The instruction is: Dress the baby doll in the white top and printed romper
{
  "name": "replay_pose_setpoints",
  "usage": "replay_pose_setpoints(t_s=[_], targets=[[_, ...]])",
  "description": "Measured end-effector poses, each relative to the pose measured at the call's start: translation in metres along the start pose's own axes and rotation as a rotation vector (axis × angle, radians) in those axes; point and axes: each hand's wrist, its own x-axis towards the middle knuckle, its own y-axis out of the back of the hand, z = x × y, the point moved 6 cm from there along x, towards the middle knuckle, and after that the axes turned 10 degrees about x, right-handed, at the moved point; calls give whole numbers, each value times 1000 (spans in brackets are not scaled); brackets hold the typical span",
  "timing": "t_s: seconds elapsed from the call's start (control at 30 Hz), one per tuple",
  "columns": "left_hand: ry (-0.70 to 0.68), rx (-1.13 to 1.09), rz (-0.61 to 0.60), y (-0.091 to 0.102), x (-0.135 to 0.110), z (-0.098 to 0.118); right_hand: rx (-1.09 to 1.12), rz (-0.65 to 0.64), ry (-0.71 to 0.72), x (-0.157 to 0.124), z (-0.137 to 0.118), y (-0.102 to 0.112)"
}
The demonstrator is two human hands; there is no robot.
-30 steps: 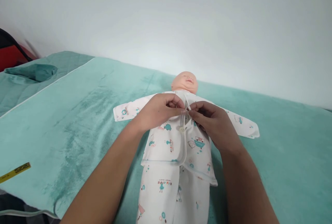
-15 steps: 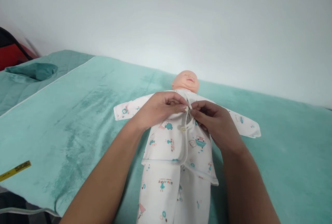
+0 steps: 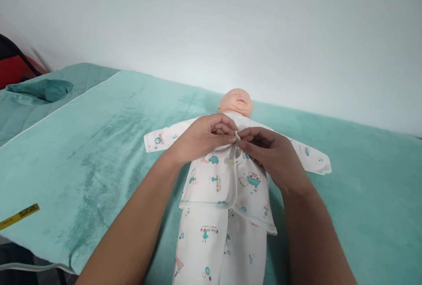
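A baby doll (image 3: 236,100) lies on its back on a teal blanket (image 3: 99,144), dressed in a white printed shirt (image 3: 217,179) and matching trousers (image 3: 204,245). My left hand (image 3: 201,137) pinches the left edge of the shirt front at the chest. My right hand (image 3: 268,155) pinches the right edge, fingertips meeting the left hand's at a small button near the collar. A second button (image 3: 231,162) shows just below the fingers. The doll's sleeves spread out to both sides.
A yellow measuring tape (image 3: 19,216) lies at the blanket's near left edge. A folded dark teal cloth (image 3: 42,89) sits at the far left on a quilted cover, with a red and black object (image 3: 13,67) behind it. A pale wall rises behind.
Both hands have crept slightly up the doll's chest while still pinching the shirt front at the top button. The doll and blanket have not moved.
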Motion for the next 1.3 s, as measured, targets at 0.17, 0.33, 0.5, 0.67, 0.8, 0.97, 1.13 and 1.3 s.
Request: replay_pose_setpoints(t_s=[0.17, 0.33, 0.5, 0.67, 0.8, 0.97, 1.13, 1.3], targets=[[-33, 112, -33, -1, -2, 4, -21, -10, -13, 0, 2, 1], [-41, 158, 38, -1, 0, 4, -33, -18, -21, -1, 0, -1], [-69, 194, 91, -1, 1, 2, -102, -19, -12, -1, -4, -3], [-171, 320, 98, -2, 1, 10, -184, -24, -4, -2, -9, -6], [-202, 376, 81, -2, 1, 13, -180, -29, -6, -2, -9, -5], [-161, 354, 84, 1, 0, 11, -93, -44, -5, -2, -5, -3], [-122, 360, 48, 4, -1, 9, -48, -36, -33, -3, -3, -1], [-173, 407, 31, 4, -3, 14, -8, 1, -35, -3, -3, -3]])
